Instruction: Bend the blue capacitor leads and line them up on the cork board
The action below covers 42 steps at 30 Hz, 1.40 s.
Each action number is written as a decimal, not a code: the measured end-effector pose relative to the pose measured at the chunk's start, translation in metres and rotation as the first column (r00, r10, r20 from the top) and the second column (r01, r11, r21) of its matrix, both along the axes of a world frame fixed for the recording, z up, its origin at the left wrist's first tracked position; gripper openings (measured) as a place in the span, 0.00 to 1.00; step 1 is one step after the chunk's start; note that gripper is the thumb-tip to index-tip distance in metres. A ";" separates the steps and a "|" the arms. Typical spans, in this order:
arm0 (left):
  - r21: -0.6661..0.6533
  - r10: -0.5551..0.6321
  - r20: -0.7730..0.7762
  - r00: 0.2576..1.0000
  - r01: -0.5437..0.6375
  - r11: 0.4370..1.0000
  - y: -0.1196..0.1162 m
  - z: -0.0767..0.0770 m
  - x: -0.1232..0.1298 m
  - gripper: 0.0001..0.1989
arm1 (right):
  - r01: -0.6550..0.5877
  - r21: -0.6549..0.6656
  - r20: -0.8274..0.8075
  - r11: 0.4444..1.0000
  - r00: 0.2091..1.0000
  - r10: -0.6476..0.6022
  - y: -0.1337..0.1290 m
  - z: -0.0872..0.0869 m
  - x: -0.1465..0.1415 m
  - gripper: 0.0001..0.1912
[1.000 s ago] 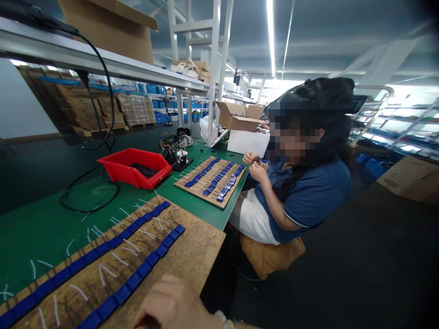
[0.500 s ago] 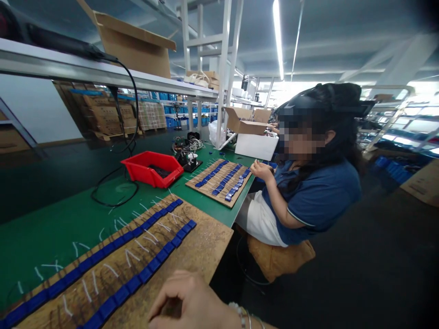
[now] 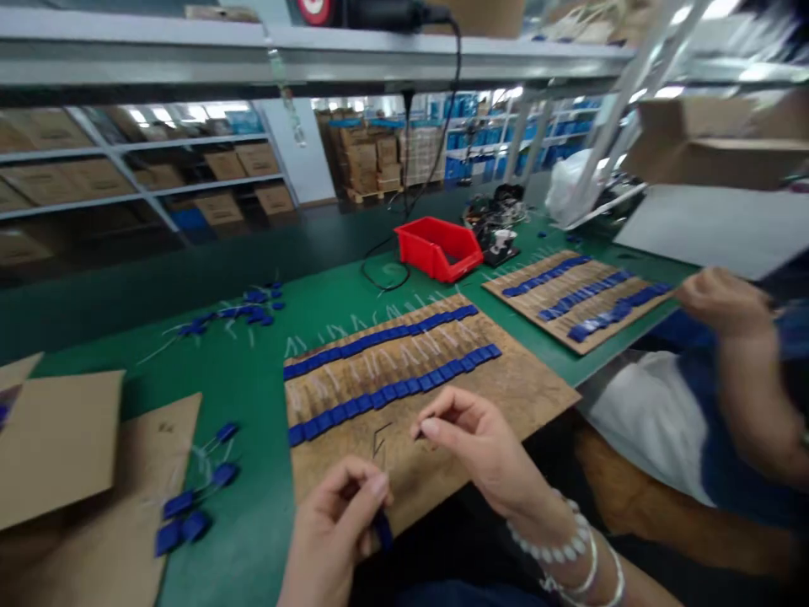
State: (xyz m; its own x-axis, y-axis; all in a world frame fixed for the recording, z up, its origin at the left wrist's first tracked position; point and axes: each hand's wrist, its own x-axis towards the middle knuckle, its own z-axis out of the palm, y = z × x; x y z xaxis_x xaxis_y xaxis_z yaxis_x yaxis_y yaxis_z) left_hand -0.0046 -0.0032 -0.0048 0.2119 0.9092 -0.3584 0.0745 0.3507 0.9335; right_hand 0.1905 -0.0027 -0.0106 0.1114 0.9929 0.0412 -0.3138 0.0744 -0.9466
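My left hand (image 3: 334, 531) pinches a small blue component (image 3: 382, 529) just off the near edge of a brown board (image 3: 518, 388). A thin bent wire lead (image 3: 379, 438) rises from the component toward my right hand (image 3: 480, 451), whose thumb and forefinger are closed at the wire's far end. Two rows of blue components (image 3: 385, 367) with white leads lie across the board beyond my hands.
Loose blue components (image 3: 190, 506) lie on cardboard (image 3: 56, 438) at left, more (image 3: 233, 316) on the green mat. A red bin (image 3: 439, 246) and cables sit behind. A co-worker's hand (image 3: 720, 299) and second board (image 3: 578, 295) are at right, under a shelf.
The view has swung left and down from the co-worker to my own board. Both my hands are now in view, holding a blue component and its wire between them.
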 end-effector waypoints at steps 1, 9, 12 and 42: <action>-0.025 0.007 0.054 0.999 -0.006 1.000 0.000 0.000 0.002 0.22 | -0.010 0.014 0.008 1.000 1.000 0.010 0.001 -0.003 -0.001 0.06; -0.036 0.007 0.171 0.985 -0.001 0.999 -0.003 0.001 0.009 0.17 | -0.083 -0.021 -0.033 0.996 0.996 0.083 0.001 -0.005 -0.012 0.05; -0.038 0.004 0.192 0.981 0.004 0.999 -0.004 0.003 0.008 0.16 | -0.101 -0.005 -0.039 0.995 0.994 0.100 0.004 -0.002 -0.014 0.05; -0.053 0.029 0.188 0.982 -0.019 0.998 -0.004 0.004 0.002 0.14 | -0.154 0.060 -0.017 0.986 0.988 0.155 0.003 0.000 -0.014 0.01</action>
State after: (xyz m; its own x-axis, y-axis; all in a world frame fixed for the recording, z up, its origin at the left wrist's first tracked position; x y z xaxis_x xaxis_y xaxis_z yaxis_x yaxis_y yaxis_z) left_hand -0.0023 -0.0070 -0.0009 0.2582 0.8966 -0.3598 -0.1101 0.3973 0.9111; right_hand 0.1768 0.0004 -0.0111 -0.0417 0.9942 0.0992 -0.3463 0.0788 -0.9348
